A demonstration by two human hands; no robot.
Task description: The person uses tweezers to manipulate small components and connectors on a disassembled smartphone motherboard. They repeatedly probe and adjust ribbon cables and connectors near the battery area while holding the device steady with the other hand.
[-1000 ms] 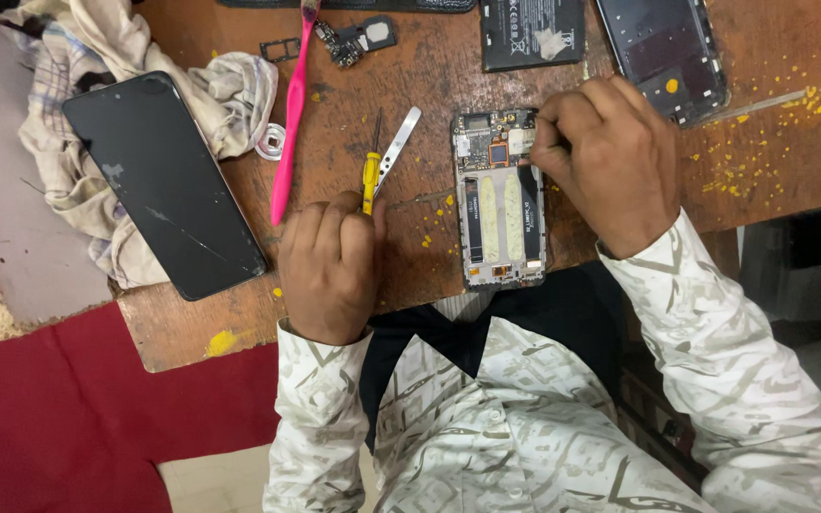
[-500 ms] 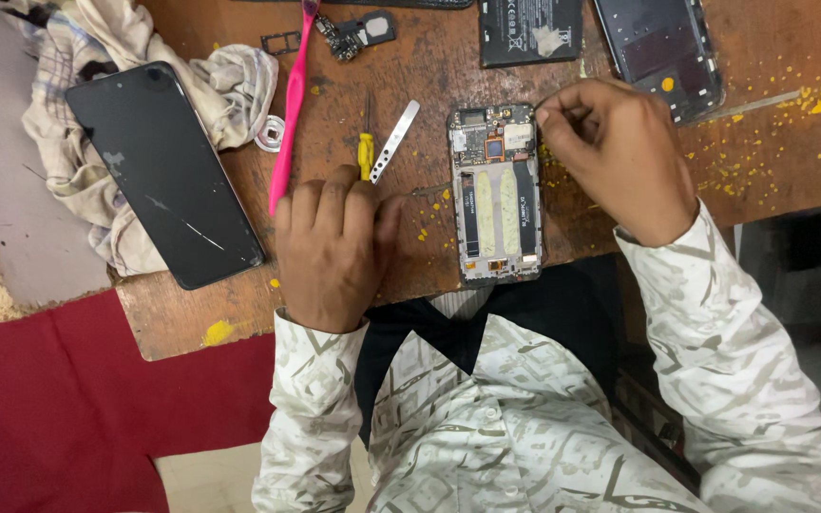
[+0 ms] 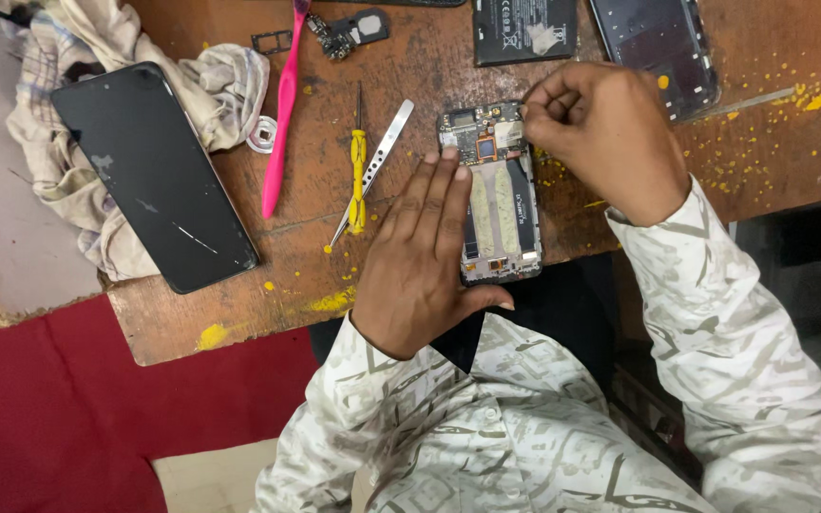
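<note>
From the head view, one opened phone (image 3: 494, 195) lies at the desk (image 3: 239, 313) edge, light, stiff, fragile inside (best held by its frame). The left hand (image 3: 420, 256) presses flat, fingers spread; the right hand (image 3: 601, 133) pinches at its top. One yellow screwdriver (image 3: 358, 161), one tweezers (image 3: 377, 161).

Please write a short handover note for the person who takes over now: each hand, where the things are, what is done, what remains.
Left hand: flat, palm down, on the opened phone body with bare circuit board, steadying it on the worn wooden table.
Right hand: fingers pinched at the phone's top edge; what they pinch is too small to tell.
Nearby: yellow-handled screwdriver, steel tweezers, pink plastic pry tool, black battery, black back cover, cracked black phone on a cloth.
Done: cover and battery are out.
Left: the board is still in the body.
</note>
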